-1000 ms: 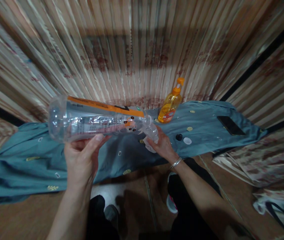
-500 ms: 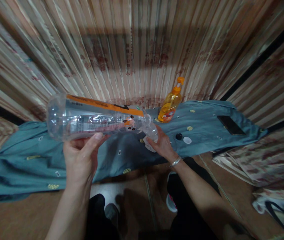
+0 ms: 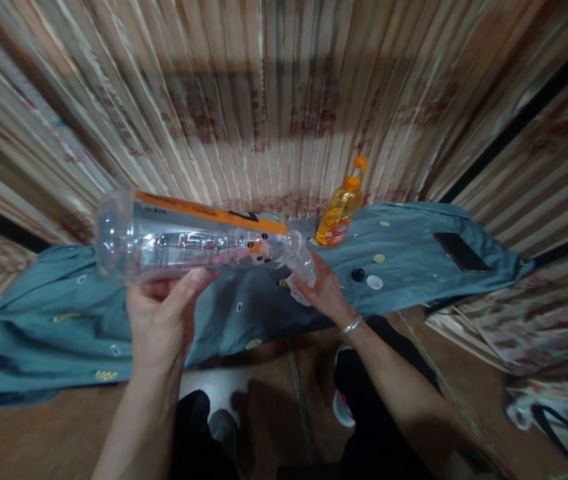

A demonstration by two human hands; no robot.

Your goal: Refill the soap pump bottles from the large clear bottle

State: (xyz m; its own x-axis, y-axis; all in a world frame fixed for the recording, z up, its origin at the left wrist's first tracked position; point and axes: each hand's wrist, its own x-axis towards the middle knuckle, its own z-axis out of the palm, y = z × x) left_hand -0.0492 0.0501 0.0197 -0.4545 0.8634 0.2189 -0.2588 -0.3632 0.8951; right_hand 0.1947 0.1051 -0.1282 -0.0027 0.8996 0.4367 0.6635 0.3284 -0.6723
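My left hand (image 3: 164,317) is closed around the underside of a large clear plastic bottle (image 3: 204,247) with an orange and grey label. The bottle lies almost level, its base to the left and its neck dipping slightly to the right. At its mouth is a small clear plastic container (image 3: 304,264), gripped by my right hand (image 3: 325,290). Whether the two pieces are joined or only touching, I cannot tell. A crumpled white tissue (image 3: 298,291) shows under the right hand's fingers. Behind that hand stands an orange pump bottle (image 3: 339,213) with yellow liquid.
A blue-green patterned cloth (image 3: 214,333) covers the narrow surface. On it, to the right, are a small black cap (image 3: 358,274), a white disc (image 3: 375,282) and a dark phone (image 3: 461,251). Striped curtains (image 3: 284,100) hang behind and at both sides.
Almost nothing differs. Both hands keep their hold on the bottle and the small container; the view has shifted very slightly.
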